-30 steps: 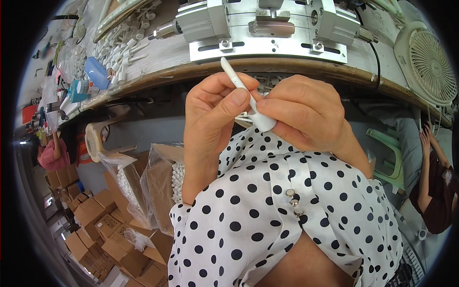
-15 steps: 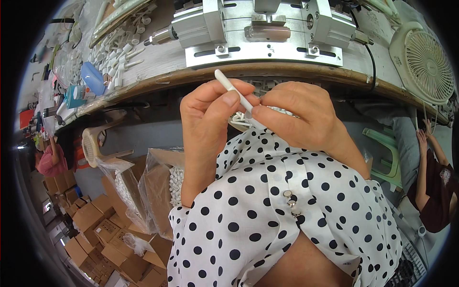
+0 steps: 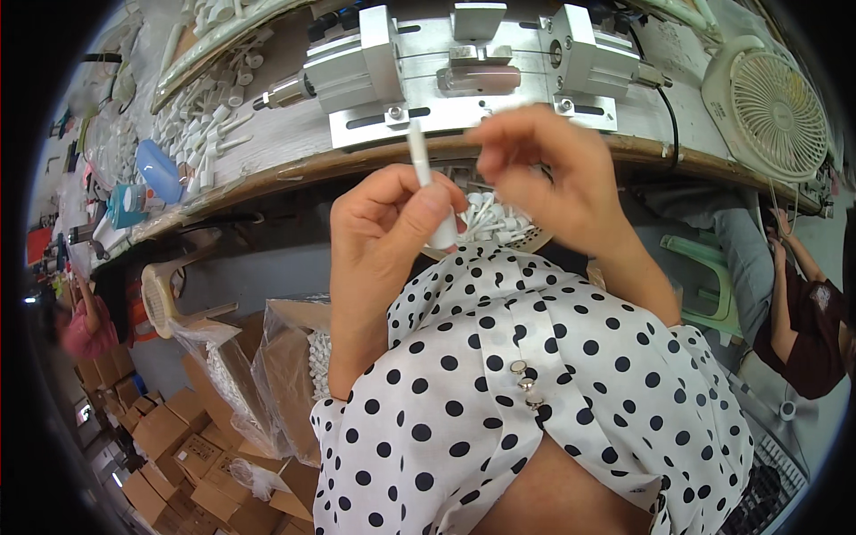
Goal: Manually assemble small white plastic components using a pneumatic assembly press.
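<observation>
My left hand (image 3: 383,223) pinches a white plastic stick with a wider capped end (image 3: 419,152) between thumb and fingers. Its thin tip points up and away, and the wide end sits low by my palm. To the right, my right hand (image 3: 562,174) is raised and apart from the stick. Its fingers are spread and blurred, and nothing shows between them. Below and between the hands, a round basket (image 3: 535,241) at my lap holds many similar white capped sticks (image 3: 490,217).
Ahead on the bench (image 3: 294,165) stands a metal clamping fixture (image 3: 383,116) with a pinkish clear tube (image 3: 481,78). A fan (image 3: 771,111) stands right; loose white parts (image 3: 201,134) lie left. Cardboard boxes (image 3: 192,446) fill the lower left. Another person (image 3: 807,330) sits at right.
My right hand has come off the stick and moved up. The stick, still in my left hand, is now more upright. More of the basket's white parts show.
</observation>
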### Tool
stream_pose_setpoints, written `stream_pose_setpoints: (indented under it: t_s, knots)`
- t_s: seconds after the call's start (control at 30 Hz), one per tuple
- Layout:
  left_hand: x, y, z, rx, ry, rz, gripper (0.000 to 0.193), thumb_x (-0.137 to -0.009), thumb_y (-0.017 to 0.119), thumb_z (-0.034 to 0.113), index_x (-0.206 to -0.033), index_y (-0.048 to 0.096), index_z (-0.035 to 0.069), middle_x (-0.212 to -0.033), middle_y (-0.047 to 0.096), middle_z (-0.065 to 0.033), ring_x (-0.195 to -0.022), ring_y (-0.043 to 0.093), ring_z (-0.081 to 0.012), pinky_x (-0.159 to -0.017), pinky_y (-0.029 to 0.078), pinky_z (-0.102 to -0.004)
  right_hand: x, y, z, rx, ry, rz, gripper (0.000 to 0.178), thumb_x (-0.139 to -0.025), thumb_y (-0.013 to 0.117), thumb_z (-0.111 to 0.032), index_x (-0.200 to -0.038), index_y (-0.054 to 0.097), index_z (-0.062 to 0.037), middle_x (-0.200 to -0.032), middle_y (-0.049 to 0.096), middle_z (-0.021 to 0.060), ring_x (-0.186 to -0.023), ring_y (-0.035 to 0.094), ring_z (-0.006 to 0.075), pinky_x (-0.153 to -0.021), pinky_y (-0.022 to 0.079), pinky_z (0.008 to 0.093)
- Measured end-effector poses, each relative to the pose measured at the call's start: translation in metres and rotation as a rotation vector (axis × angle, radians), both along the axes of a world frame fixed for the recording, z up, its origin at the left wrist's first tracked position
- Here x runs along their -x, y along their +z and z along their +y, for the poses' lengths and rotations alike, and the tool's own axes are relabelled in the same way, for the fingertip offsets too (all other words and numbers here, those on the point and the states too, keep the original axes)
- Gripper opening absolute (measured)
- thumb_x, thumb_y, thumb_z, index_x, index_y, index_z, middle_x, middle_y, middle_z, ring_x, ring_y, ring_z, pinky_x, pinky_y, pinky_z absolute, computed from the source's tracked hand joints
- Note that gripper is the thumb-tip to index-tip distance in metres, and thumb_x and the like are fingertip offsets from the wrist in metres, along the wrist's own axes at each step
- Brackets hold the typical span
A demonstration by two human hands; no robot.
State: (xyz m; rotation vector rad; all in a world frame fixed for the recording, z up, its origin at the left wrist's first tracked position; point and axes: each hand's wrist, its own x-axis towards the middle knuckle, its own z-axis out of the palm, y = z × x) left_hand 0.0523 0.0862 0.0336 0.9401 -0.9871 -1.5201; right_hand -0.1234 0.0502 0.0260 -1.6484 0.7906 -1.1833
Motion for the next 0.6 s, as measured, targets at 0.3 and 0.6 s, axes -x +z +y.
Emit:
stream_pose_setpoints:
  t_s: [0.3,0.6]
  knots:
    - [0.015,0.008,0.002,-0.044,-0.113,-0.143,0.02,-0.081,0.06,0.013,-0.082,0.062,-0.007,-0.07,0.062,-0.0135,-0.05,0.058,-0.015,-0.042,0.045,-0.0227,-0.01,0.005,-0.007,-0.191,0.095,-0.183,0.015,-0.084,0.058,-0.013,-0.079,0.06,0.0011,-0.067,0.057,0.0006,-0.057,0.049,0.0027,-0.049,0.039,0.0171]
    - [0.02,0.014,0.004,-0.026,-0.126,-0.207,0.019,-0.078,0.059,0.011,-0.082,0.062,-0.008,-0.068,0.062,-0.0137,-0.047,0.058,-0.0151,-0.038,0.044,-0.0217,-0.012,0.0,-0.002,0.021,-0.06,-0.219,0.015,-0.083,0.058,-0.012,-0.074,0.059,0.0003,-0.059,0.053,0.0021,-0.049,0.047,0.0055,-0.043,0.035,0.02]
